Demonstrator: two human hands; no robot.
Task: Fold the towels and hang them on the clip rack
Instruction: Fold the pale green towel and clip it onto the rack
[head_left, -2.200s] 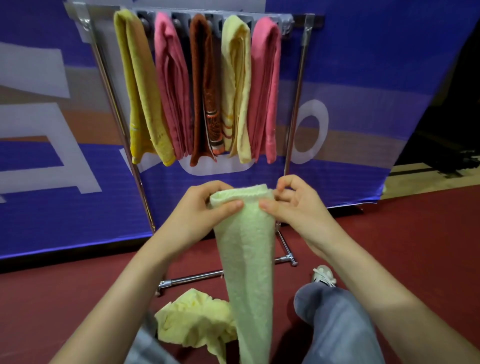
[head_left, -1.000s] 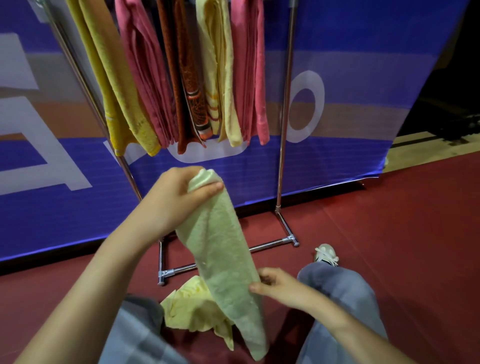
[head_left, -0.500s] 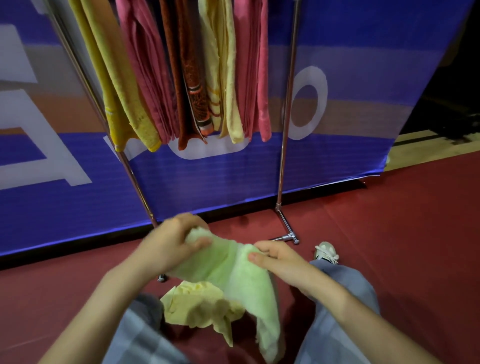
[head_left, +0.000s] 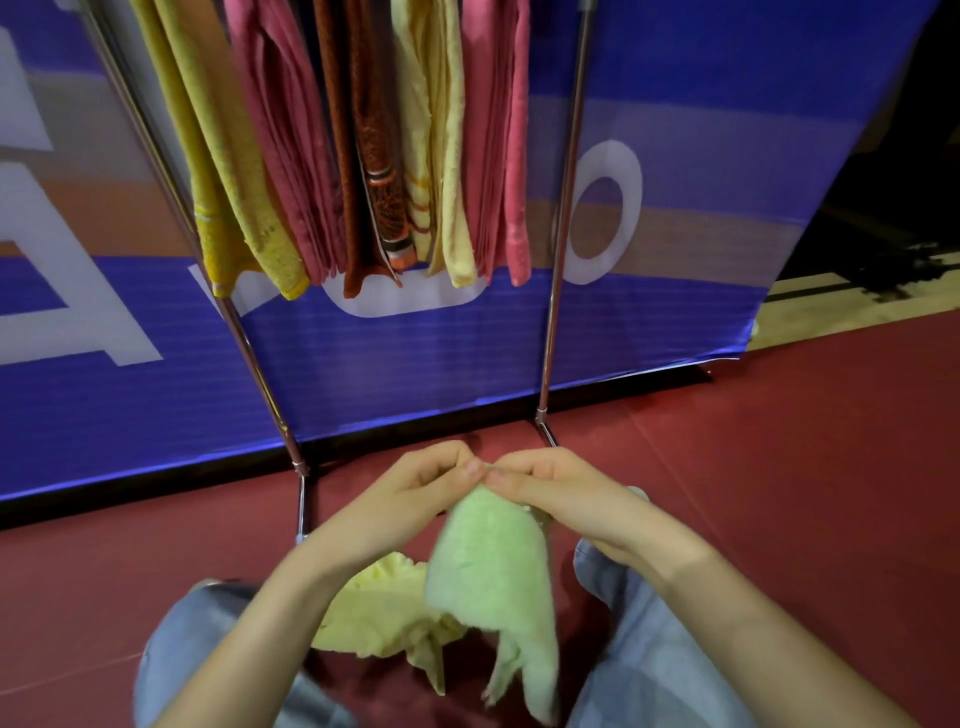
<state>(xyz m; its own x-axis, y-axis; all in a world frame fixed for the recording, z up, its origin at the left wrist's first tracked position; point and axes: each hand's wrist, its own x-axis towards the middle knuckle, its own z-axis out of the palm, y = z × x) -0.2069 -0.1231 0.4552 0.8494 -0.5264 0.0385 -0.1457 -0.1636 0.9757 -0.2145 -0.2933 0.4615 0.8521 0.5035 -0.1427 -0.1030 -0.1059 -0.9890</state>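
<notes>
1. Head view, looking down: the left hand (head_left: 415, 499) and right hand (head_left: 561, 499) are together low in front of the body, fingertips almost touching each other.
2. Both hands have their fingers curled in. Each pinches the top edge of the pale green towel (head_left: 488, 571) between thumb and fingers.
3. That green towel hangs down from the pinch between the knees, doubled over. Its lower end trails in loose points just above the floor.
4. Just to its left, a crumpled yellow towel (head_left: 374, 613) lies on the red floor (head_left: 805, 467), with the green one partly in front of it.
5. Up ahead stands the clip rack (head_left: 563, 208), its two chrome uprights going down to feet on the floor. The clips themselves are out of frame.
6. Five folded towels hang on it side by side: a mustard towel (head_left: 228, 156), a pink towel (head_left: 291, 156), a rust-brown towel (head_left: 358, 130), a cream towel (head_left: 441, 156) and a second pink towel (head_left: 498, 130).
7. Behind the rack is a blue banner (head_left: 701, 156). Grey-blue trouser legs (head_left: 649, 649) frame the bottom of the picture.
</notes>
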